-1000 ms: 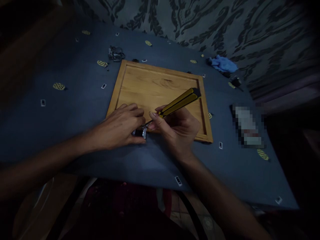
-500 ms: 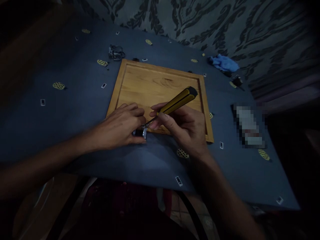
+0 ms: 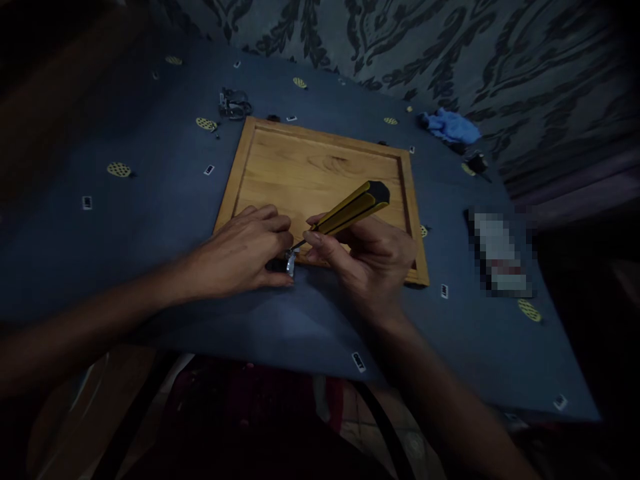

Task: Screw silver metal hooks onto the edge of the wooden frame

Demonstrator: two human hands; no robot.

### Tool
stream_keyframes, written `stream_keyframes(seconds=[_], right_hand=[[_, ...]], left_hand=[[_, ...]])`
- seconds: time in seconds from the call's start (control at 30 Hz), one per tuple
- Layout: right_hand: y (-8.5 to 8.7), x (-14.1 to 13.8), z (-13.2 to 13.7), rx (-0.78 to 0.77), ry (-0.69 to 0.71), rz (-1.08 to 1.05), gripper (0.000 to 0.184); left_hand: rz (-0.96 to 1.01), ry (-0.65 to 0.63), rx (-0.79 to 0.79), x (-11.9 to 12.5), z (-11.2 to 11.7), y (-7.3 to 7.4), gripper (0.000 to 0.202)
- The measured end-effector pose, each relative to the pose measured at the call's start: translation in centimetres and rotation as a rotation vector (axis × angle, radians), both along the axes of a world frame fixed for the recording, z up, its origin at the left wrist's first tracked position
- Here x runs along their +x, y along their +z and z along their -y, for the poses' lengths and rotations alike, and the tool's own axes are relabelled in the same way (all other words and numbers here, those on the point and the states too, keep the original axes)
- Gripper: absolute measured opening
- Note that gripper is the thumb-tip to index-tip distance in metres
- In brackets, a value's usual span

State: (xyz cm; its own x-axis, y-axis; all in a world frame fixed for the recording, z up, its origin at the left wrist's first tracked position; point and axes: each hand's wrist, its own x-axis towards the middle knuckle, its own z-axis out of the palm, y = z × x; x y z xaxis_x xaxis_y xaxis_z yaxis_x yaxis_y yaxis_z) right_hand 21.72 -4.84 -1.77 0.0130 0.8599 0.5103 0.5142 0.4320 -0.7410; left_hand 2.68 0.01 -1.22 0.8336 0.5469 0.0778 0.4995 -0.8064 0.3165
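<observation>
My right hand (image 3: pixel 367 257) grips a screwdriver with a yellow and black handle (image 3: pixel 353 207); its thin metal tip points down left onto a small black and silver part (image 3: pixel 283 265). My left hand (image 3: pixel 240 252) is closed over that small part and pins it at the near edge of a wooden board (image 3: pixel 325 170). Both hands meet at the board's front left corner, on a dark blue table cover (image 3: pixel 150 227).
A small metal assembly (image 3: pixel 233 105) lies beyond the board's far left corner. A crumpled blue cloth (image 3: pixel 450 125) and a small dark object (image 3: pixel 477 163) sit at the far right. Yellow dotted stickers and small white tags dot the cover. A blurred rectangular item (image 3: pixel 497 253) lies right.
The screwdriver handle has swung slightly lower and left as my right hand turned it. My left hand and the small part stayed in place.
</observation>
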Motion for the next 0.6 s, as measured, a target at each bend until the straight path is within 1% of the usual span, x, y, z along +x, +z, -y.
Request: stream_keyframes(seconds=[0.17, 0.27, 0.33, 0.43, 0.5, 0.6], right_hand=[[-0.13, -0.55, 0.08, 0.062, -0.062, 0.032, 0.024], [-0.31, -0.57, 0.06, 0.054, -0.056, 0.025, 0.025], [-0.53, -0.46, 0.1, 0.063, -0.044, 0.011, 0.021], [-0.72, -0.23, 0.2, 0.092, -0.052, -0.047, 0.009], [-0.61, -0.1, 0.19, 0.089, -0.071, -0.086, 0.009], [-0.34, 0.07, 0.0, 0.066, -0.104, -0.065, 0.014]], left_hand=[[-0.001, -0.007, -0.003, -0.05, 0.0, -0.04, 0.038], [-0.01, -0.004, -0.015, 0.02, -0.01, 0.09, 0.039], [-0.027, 0.002, -0.021, 0.08, -0.03, 0.2, 0.039], [-0.043, -0.002, -0.03, 0.14, -0.04, 0.3, 0.037], [-0.038, -0.008, -0.031, 0.14, -0.03, 0.29, 0.036], [-0.028, -0.003, -0.021, 0.1, -0.03, 0.22, 0.036]])
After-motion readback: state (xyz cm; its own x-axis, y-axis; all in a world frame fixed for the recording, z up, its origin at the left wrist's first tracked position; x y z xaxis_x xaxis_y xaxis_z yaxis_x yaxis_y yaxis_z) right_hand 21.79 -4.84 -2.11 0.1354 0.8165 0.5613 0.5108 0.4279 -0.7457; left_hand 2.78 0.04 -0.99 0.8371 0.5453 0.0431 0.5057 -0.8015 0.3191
